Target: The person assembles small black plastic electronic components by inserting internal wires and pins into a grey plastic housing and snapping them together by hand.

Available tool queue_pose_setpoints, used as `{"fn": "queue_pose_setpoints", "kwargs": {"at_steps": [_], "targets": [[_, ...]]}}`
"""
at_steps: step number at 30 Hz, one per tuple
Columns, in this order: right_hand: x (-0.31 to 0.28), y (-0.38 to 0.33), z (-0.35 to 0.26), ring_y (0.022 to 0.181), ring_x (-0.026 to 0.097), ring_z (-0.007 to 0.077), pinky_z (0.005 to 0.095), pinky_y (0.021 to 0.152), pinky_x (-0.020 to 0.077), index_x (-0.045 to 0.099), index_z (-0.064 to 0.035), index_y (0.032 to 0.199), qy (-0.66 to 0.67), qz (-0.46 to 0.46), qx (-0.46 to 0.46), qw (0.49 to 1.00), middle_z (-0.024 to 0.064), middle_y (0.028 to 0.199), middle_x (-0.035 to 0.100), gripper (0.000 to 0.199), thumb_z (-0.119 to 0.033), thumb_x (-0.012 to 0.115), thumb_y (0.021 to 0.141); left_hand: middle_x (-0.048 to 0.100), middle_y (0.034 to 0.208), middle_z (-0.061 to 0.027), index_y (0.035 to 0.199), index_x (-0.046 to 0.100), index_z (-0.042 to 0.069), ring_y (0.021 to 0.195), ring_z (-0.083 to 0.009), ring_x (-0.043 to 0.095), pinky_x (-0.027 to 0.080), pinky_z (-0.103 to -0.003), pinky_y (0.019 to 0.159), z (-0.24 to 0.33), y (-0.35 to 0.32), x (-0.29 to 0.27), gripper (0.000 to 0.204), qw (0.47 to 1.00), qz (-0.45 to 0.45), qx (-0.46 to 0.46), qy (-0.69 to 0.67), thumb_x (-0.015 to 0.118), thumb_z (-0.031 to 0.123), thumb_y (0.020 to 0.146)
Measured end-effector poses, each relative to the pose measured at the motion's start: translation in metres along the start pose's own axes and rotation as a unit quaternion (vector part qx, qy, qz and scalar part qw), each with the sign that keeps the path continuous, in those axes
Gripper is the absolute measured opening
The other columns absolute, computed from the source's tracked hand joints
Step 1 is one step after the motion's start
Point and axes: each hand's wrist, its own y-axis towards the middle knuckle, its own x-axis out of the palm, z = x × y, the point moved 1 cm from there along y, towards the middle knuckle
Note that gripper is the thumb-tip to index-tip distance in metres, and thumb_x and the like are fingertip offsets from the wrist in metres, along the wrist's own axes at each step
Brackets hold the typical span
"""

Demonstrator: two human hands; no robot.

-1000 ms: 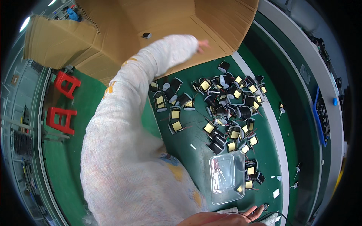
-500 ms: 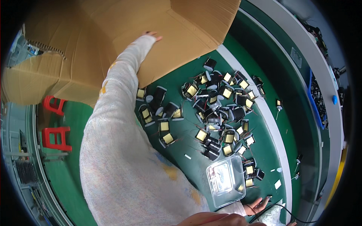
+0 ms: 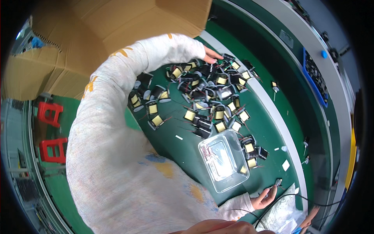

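My left hand (image 3: pixel 211 55), its sleeve arching across from the left, reaches the far edge of a heap of small black parts (image 3: pixel 202 93) with cream pads, grey discs and thin wires. Its fingers are stretched out and touch a black part (image 3: pixel 228 57) there. Lower right, my right hand (image 3: pixel 265 198) has its fingers curled, with a small dark part with a grey disc (image 3: pixel 278 182) at the fingertips. Between the heap and this hand sits a clear plastic tub (image 3: pixel 236 180) containing small reddish-wired pieces. A large cardboard box (image 3: pixel 128 23) lies open beyond my left arm.
White strip edging (image 3: pixel 272 117) borders the green table on the right. A blue tray of dark parts (image 3: pixel 310 78) sits beyond it. A clear plastic bag (image 3: pixel 282 214) and black cable (image 3: pixel 304 201) lie near another person's hand (image 3: pixel 310 217). Red stools (image 3: pixel 53 150) stand at left.
My left hand has moved out of the cardboard box opening, rightward onto the heap of parts. The whole view has shifted; my right hand keeps its place beside the small dark part.
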Motion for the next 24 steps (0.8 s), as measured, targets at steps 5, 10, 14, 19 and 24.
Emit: {"fn": "queue_pose_setpoints", "kwargs": {"at_steps": [5,10,14,19,24], "targets": [[-0.006,-0.001,-0.012,0.106,0.052,0.0219,0.0322,0.092,0.0405,0.05,0.0061,0.119,0.029,0.027,0.021,0.999,0.0151,0.12,0.054,0.033,-0.006,0.055,0.088,0.054,0.128,-0.0097,0.131,0.05,0.018,0.118,-0.0235,0.049,0.037,-0.036,0.099,0.064,0.052,-0.043,0.051,0.935,-0.157,-0.082,0.307,0.059,0.041,0.086],[-0.003,-0.005,-0.012,0.108,0.052,0.0234,0.0342,0.094,0.0399,0.051,0.0071,0.117,0.029,0.033,0.05,0.998,0.0155,0.12,0.054,0.033,-0.005,0.055,0.087,0.057,0.121,-0.0127,0.126,0.051,0.011,0.116,-0.0231,0.051,0.036,-0.033,0.098,0.082,0.152,0.024,0.048,0.963,0.062,0.117,0.235,0.04,0.044,0.093],[-0.01,-0.005,-0.009,0.107,0.053,0.0236,0.0349,0.094,0.0399,0.051,0.0079,0.117,0.026,0.034,0.027,0.999,0.0161,0.119,0.055,0.032,-0.003,0.054,0.087,0.063,0.108,-0.0089,0.115,0.059,0.011,0.103,-0.0206,0.055,0.038,-0.032,0.092,0.064,0.207,0.074,0.048,0.994,-0.081,0.027,0.068,0.038,0.048,0.093],[-0.012,-0.008,-0.01,0.106,0.053,0.023,0.033,0.093,0.0397,0.052,0.0083,0.116,0.029,0.016,0.047,0.998,0.0168,0.118,0.055,0.031,-0.002,0.053,0.087,0.062,0.107,-0.0111,0.113,0.06,0.005,0.109,-0.0215,0.053,0.036,-0.031,0.094,0.098,0.146,0.075,0.05,0.913,-0.212,0.335,0.096,0.037,0.045,0.095],[-0.015,-0.005,-0.004,0.105,0.055,0.0261,0.0337,0.091,0.0425,0.055,0.0117,0.11,0.02,0.018,0.019,0.999,0.0207,0.116,0.056,0.027,0.0,0.052,0.087,0.049,0.126,-0.0132,0.123,0.051,0.003,0.122,-0.0264,0.041,0.03,-0.035,0.102,0.14,0.021,0.025,0.049,0.882,0.027,0.269,0.386,0.044,0.041,0.092]]}}
